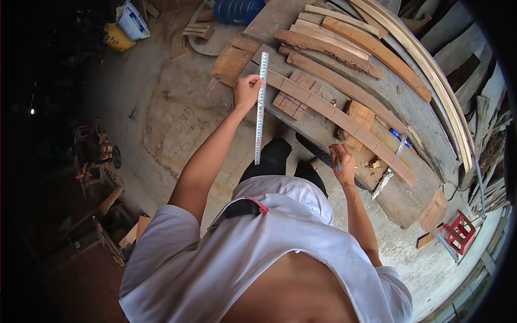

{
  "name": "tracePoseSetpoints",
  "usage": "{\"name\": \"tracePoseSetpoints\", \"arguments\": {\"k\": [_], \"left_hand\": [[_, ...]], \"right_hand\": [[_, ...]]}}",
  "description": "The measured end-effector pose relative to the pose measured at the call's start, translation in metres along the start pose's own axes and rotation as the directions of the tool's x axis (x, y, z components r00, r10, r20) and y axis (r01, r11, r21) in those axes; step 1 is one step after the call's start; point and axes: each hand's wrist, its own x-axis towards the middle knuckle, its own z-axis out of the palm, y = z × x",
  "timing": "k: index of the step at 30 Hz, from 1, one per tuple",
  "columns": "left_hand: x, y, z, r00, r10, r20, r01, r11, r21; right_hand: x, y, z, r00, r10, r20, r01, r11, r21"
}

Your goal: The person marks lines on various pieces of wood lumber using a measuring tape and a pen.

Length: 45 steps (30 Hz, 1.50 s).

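Left hand [247, 92] pinches white numbered measuring tape [260, 116] near its top end. Right hand [343, 164] grips slim bluish pen [338, 166]. Long brown wooden strip [323, 108], cross-marked, runs from just beside left hand to past right hand; blue plastic marker [401, 138] lies beyond right hand.

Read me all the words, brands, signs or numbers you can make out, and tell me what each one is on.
"1 2 3 4 5 6": small digits near the upper end of the measuring tape in the left hand; the rest of its print is too small to read surely.
White bucket: blue marking, too small to read.
Yellow container: dark marks, illegible.
No other text readable.
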Motion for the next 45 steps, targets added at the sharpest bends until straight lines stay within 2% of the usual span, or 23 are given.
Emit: {"name": "tracePoseSetpoints", "arguments": {"k": [3,7,9,11,13,15,18,21,23,25,27,31,35,41,43,45], "left_hand": [[0.020,-0.022,0.016,0.991,0.107,0.078,-0.112,0.992,0.065],[0.051,-0.018,0.035,0.939,0.246,0.239,-0.283,0.950,0.135],[0.070,-0.024,0.042,0.952,0.146,0.269,-0.171,0.982,0.075],[0.080,-0.026,0.046,0.938,0.187,0.292,-0.214,0.975,0.062],[0.079,-0.029,0.052,0.919,0.168,0.357,-0.200,0.978,0.056],[0.067,-0.039,0.055,0.903,0.190,0.385,-0.226,0.973,0.050],[0.059,-0.042,0.055,0.891,0.195,0.409,-0.218,0.976,0.009],[0.063,-0.037,0.048,0.874,0.240,0.422,-0.264,0.965,-0.003],[0.067,-0.034,0.045,0.887,0.156,0.435,-0.175,0.985,0.004],[0.069,-0.033,0.046,0.879,0.159,0.449,-0.183,0.983,0.010],[0.069,-0.033,0.048,0.872,0.202,0.446,-0.236,0.972,0.020],[0.069,-0.035,0.053,0.870,0.257,0.420,-0.315,0.946,0.074],[0.068,-0.034,0.052,0.861,0.283,0.423,-0.346,0.935,0.078],[0.064,-0.022,0.049,0.884,0.237,0.404,-0.293,0.952,0.084],[0.065,-0.024,0.049,0.869,0.288,0.402,-0.356,0.929,0.102],[0.064,-0.025,0.050,0.874,0.286,0.392,-0.348,0.933,0.096]], "right_hand": [[-0.006,-0.004,0.002,0.991,0.052,-0.121,-0.056,0.998,-0.027],[-0.012,-0.026,0.023,0.939,0.166,-0.302,-0.188,0.981,-0.046],[-0.009,-0.045,0.043,0.898,0.279,-0.341,-0.298,0.955,-0.002],[-0.001,-0.061,0.069,0.862,0.294,-0.412,-0.312,0.950,0.023],[0.012,-0.082,0.092,0.792,0.377,-0.481,-0.363,0.923,0.124],[0.027,-0.095,0.110,0.772,0.345,-0.534,-0.318,0.937,0.145],[0.046,-0.110,0.126,0.750,0.379,-0.541,-0.329,0.925,0.191],[0.063,-0.122,0.132,0.742,0.331,-0.583,-0.273,0.943,0.188],[0.070,-0.131,0.129,0.756,0.432,-0.492,-0.310,0.898,0.312],[0.076,-0.123,0.140,0.763,0.419,-0.492,-0.266,0.898,0.352],[0.084,-0.121,0.150,0.720,0.555,-0.416,-0.264,0.774,0.576],[0.106,-0.122,0.161,0.731,0.571,-0.373,-0.185,0.692,0.697],[0.128,-0.125,0.161,0.718,0.560,-0.413,-0.171,0.717,0.676],[0.147,-0.127,0.165,0.751,0.512,-0.417,-0.210,0.783,0.585],[0.152,-0.126,0.167,0.755,0.497,-0.427,-0.214,0.803,0.557],[0.157,-0.126,0.168,0.750,0.461,-0.474,-0.180,0.832,0.524]]}}
